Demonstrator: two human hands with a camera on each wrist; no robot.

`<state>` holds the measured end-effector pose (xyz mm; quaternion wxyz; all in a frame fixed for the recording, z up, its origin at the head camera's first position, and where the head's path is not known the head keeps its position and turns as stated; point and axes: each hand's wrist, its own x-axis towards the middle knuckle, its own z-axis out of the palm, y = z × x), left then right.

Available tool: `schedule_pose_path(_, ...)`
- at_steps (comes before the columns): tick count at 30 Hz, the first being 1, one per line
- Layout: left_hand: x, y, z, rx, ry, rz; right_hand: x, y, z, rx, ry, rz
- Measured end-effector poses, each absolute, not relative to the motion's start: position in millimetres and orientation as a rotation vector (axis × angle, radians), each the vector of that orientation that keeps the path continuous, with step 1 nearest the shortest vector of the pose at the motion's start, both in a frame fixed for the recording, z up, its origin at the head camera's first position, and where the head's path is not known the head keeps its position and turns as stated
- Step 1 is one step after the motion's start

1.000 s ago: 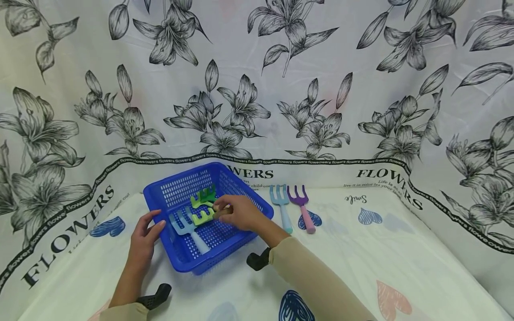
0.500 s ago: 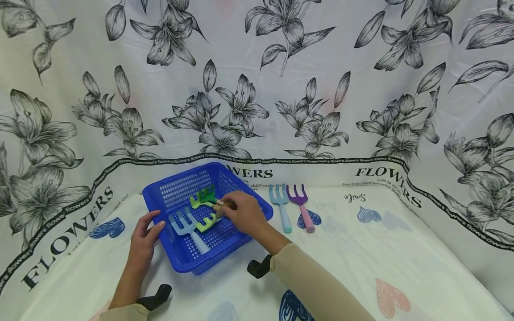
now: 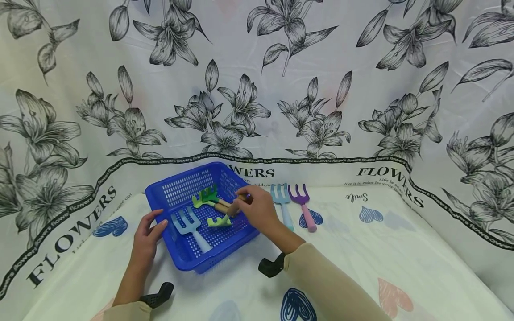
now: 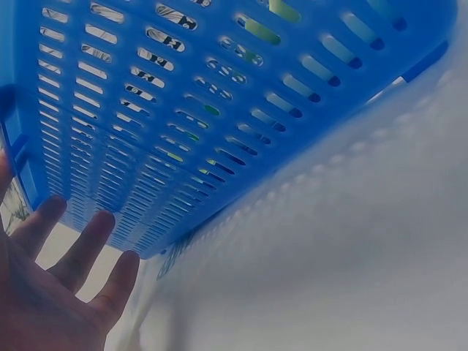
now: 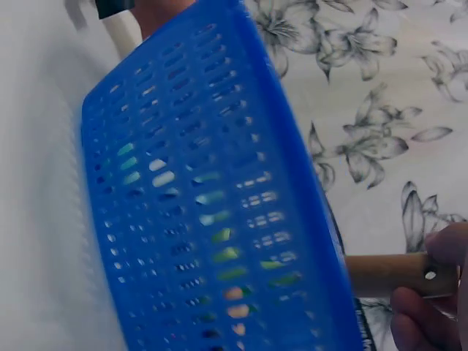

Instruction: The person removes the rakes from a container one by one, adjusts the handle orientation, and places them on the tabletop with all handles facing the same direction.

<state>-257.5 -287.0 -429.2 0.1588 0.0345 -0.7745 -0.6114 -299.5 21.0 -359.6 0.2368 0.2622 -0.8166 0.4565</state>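
Observation:
My left hand (image 3: 145,234) holds the left rim of a blue perforated plastic basket (image 3: 237,246); in the left wrist view its fingers (image 4: 86,245) are spread by the outer wall. With the right hand (image 3: 259,209) I pinch the wooden handle (image 5: 384,274) of a small light-green rake (image 3: 218,221), tilted over the basket's right half with its tines low inside. Two other small rakes, a light-green one (image 3: 197,201) and a darker green one (image 3: 209,193), lie together at the back of the basket. A light-blue garden fork (image 3: 188,224) lies front left inside.
Right of the basket lie a second light-blue fork (image 3: 280,196), its handle partly behind my right hand, and a purple fork with a pink handle (image 3: 308,218). A flower-printed curtain (image 3: 257,111) rises behind the white cloth (image 3: 353,267).
My right hand has moved right with the small rake, drawing its head away from the light-blue fork and the other rakes. The left hand stays on the rim.

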Motion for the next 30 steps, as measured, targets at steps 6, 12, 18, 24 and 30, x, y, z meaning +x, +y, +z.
schedule_pose_path(6,-256.9,-287.6,-428.2,0.089,-2.216,-1.740,-305.2,48.9,-339.5,0.811,-2.207,1.173)
schedule_pose_path(12,-256.7,-287.8,-427.2,0.084,-2.212,-1.754,-310.9,82.6,-314.9,0.853,-2.142,1.124)
schedule_pose_path(18,-257.5,-288.1,-428.4,0.084,-2.214,-1.752,-311.2,111.7,-303.6,0.826,-2.113,1.094)
schedule_pose_path(24,-257.9,-288.5,-429.9,0.100,-2.217,-1.755,-311.7,133.1,-297.3,0.747,-2.088,1.119)
schedule_pose_path(30,-258.6,-288.0,-429.8,0.086,-2.213,-1.757,-312.4,151.8,-294.1,0.695,-2.072,1.084)
